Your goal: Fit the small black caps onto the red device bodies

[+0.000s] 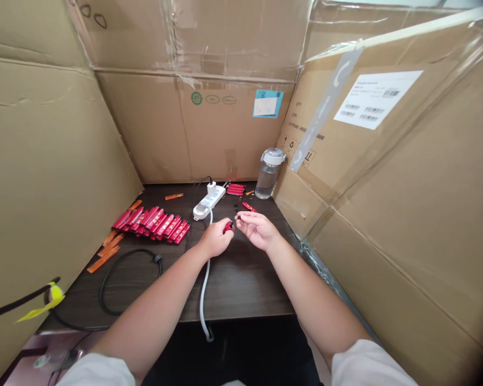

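My left hand (pixel 216 238) is closed around a slim red case with a black end (pixel 228 227), most of it hidden by the fingers. Facing it, my right hand (pixel 258 229) pinches a small dark piece (pixel 238 216) between thumb and fingertips. Its kind is too small to make out. The two hands are close together above the table, with a narrow gap between them. Just beyond the right fingers lie a single red case (pixel 250 207) and a small black part (pixel 236 208).
A pile of red cases (pixel 156 222) lies left, beside orange strips (pixel 109 251). Behind my hands are a white power strip (pixel 202 210), more red cases (pixel 236 189) and a water bottle (pixel 267 179). Cables (pixel 204 292) cross the dark table (pixel 253 284); cardboard walls (pixel 233 139) surround it.
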### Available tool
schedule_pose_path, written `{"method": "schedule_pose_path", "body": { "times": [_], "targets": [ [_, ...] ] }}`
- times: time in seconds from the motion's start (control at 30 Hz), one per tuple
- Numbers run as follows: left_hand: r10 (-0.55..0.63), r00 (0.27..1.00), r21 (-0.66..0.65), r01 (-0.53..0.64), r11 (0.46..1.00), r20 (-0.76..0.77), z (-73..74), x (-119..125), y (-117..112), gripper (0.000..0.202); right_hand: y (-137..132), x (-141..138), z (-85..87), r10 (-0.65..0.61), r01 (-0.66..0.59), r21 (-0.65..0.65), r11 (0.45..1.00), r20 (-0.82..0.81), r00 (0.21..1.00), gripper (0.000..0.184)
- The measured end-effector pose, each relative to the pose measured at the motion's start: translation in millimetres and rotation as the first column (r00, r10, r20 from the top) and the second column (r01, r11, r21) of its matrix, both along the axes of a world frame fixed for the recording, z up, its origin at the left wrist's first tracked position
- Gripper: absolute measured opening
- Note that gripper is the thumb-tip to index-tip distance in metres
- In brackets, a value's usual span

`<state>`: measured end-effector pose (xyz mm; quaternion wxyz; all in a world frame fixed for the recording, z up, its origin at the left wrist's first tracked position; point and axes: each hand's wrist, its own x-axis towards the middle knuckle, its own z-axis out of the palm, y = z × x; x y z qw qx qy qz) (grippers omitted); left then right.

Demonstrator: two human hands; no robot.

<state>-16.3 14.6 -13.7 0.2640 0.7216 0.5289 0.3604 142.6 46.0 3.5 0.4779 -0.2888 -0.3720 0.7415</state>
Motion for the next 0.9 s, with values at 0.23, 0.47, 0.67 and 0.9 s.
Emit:
{"method": "schedule_pose_path", "body": {
  "times": [0.23, 0.47, 0.67, 0.9],
  "targets": [
    [0.183, 0.948, 0.138, -0.151, 0.979, -0.261, 9.6, -1, -5, 0.011, -1, -6, -6.4, -0.167, 0.141, 0.205, 0.968, 0.116, 0.979, 0.018],
    [0.18, 0.885, 0.164, -0.12, 0.979, -0.429, 13.7, 1, -8, 0.01, -11, -14, -9.8, -0.405, 0.208, 0.56, 0.802, 0.254, 0.879, 0.016],
    [0.197, 0.872, 0.182, -0.127, 0.975, -0.448, 12.5, 3, -8, 0.011, -19, -18, -5.9, -0.486, 0.213, 0.667, 0.713, 0.252, 0.837, 0.01],
    [0.196, 0.888, 0.176, -0.133, 0.975, -0.416, 11.2, 3, -7, 0.011, -16, -23, -12.0, -0.422, 0.266, 0.544, 0.796, 0.183, 0.888, 0.014]
  ]
}}
